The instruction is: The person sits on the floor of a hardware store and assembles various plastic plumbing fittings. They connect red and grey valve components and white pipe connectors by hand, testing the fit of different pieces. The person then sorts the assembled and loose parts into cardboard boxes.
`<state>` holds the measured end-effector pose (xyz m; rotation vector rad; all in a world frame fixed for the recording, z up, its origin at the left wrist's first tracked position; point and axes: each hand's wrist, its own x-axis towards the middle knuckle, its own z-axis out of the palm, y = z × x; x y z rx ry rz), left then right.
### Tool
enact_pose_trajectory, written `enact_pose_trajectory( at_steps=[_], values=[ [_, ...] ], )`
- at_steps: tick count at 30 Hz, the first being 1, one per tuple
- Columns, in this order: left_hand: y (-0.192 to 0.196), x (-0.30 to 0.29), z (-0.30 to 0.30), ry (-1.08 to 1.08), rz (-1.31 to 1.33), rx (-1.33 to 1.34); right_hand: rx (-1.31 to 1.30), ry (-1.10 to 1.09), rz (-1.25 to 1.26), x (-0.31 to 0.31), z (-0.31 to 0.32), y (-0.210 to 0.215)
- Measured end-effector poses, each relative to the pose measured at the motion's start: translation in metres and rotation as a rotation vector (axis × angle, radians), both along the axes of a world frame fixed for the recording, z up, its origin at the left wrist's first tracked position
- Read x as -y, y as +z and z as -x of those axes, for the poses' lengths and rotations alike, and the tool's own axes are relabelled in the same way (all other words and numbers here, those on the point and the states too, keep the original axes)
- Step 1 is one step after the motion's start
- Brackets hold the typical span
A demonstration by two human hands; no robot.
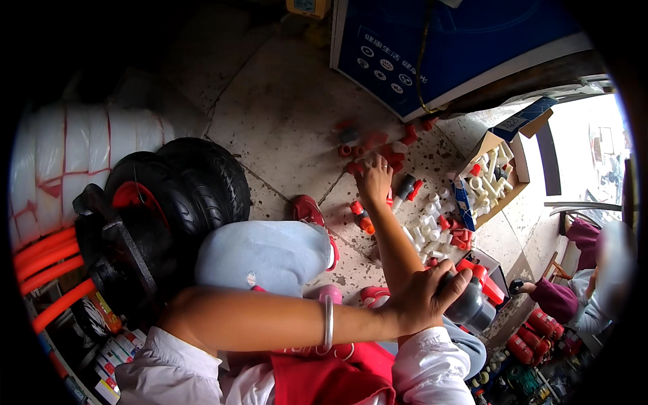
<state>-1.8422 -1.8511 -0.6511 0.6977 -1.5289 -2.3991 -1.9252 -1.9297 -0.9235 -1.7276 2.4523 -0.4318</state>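
My left arm, with a bracelet on it, crosses my lap to the right. My left hand [422, 297] is closed round a dark grey plastic pipe fitting [470, 307], which it partly hides. Farther out, my right hand [374, 181] reaches down over the tiled floor, fingers apart, at the near edge of a loose group of red pipe fittings [395, 150]. Some of these look blurred, and the fingertips are close to them. Right of that hand lie a grey and red fitting [407, 185] and an orange-red one [362, 217].
White fittings [426, 228] are heaped beside an open carton [521, 162] of white pieces. Black tyres [202, 182] and wrapped white bundles [74, 148] stand at left. A large blue box [459, 47] is at the back. Another person [580, 297] sits at right near red cylinders [536, 334].
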Motion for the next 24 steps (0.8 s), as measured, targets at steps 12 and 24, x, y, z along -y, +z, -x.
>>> enact_pose_trajectory(
  at_steps=[12, 24],
  values=[
    [-0.004, 0.019, -0.005, 0.156, -0.27, 0.15, 1.573, -0.607, 0.568, -0.206, 0.11, 0.26],
    [0.0, 0.015, 0.01, 0.063, 0.021, 0.095, 1.186, -0.166, 0.602, -0.267, 0.086, 0.303]
  ],
)
